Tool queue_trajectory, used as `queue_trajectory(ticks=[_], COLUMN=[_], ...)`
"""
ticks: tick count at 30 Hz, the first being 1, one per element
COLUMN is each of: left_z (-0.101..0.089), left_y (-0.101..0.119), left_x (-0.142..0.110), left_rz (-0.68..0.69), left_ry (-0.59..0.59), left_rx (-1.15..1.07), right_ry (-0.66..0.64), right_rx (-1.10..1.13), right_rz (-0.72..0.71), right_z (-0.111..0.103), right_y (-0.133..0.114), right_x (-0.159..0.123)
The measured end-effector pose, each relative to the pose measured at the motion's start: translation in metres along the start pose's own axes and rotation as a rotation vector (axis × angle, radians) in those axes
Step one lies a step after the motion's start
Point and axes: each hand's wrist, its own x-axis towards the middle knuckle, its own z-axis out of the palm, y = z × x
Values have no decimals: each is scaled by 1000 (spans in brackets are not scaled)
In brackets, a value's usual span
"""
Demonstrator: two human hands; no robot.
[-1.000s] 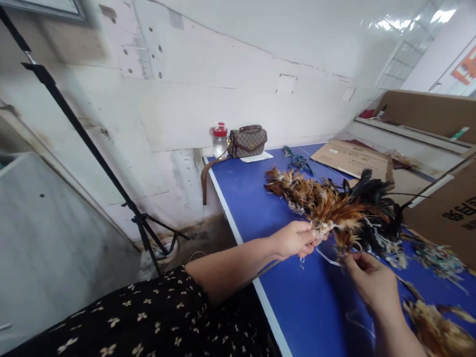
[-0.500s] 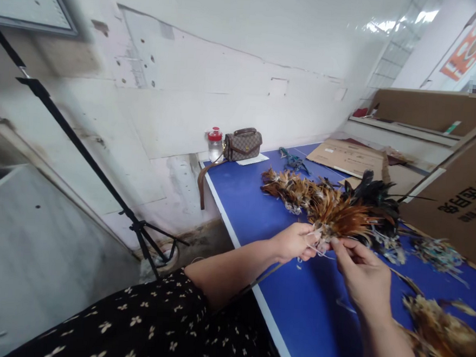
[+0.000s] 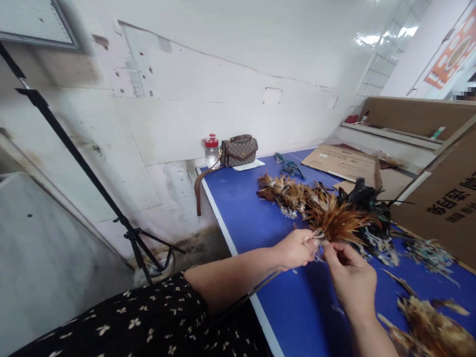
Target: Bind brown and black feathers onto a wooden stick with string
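A bunch of reddish-brown feathers (image 3: 341, 221) fans out above the blue table, its pale quill ends gathered low. My left hand (image 3: 298, 248) is closed around those ends, with thin pale strands sticking out by the fingers. From beneath this hand a thin rod (image 3: 265, 281) runs back under my forearm. My right hand (image 3: 351, 273) pinches at the base of the same bunch, thumb and index finger together; exactly what lies between the tips is too small to tell. Behind the bunch lie more brown feathers (image 3: 288, 193) and glossy black feathers (image 3: 362, 201).
Light brown feathers (image 3: 439, 334) lie at the right of the blue table (image 3: 240, 200). Bluish-white feathers (image 3: 430, 254) are near a standing cardboard box (image 3: 458, 177). A checked handbag (image 3: 240, 151) and a red-lidded jar (image 3: 211, 152) stand at the far end. A black tripod (image 3: 136, 234) stands left.
Both hands have shifted slightly left in the view, the right one with its fingertips drawn closer to the left hand. The camera has tilted a little upward; the bunch remains held.
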Motion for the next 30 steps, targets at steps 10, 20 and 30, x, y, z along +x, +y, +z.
queue_trajectory(ticks=[10,20,30], left_z=[-14,-36,-4], left_y=[14,41,45], left_x=[16,30,7], left_rz=[-34,65,260], left_ry=[123,247,125], left_rx=[-1,-234,15], right_ry=[-106,-422,-145], right_rx=[-85,-44,171], right_rz=[-44,-92,46], right_z=[-17,3,-9], right_y=[-12,20,-4], right_x=[-2,-2,7])
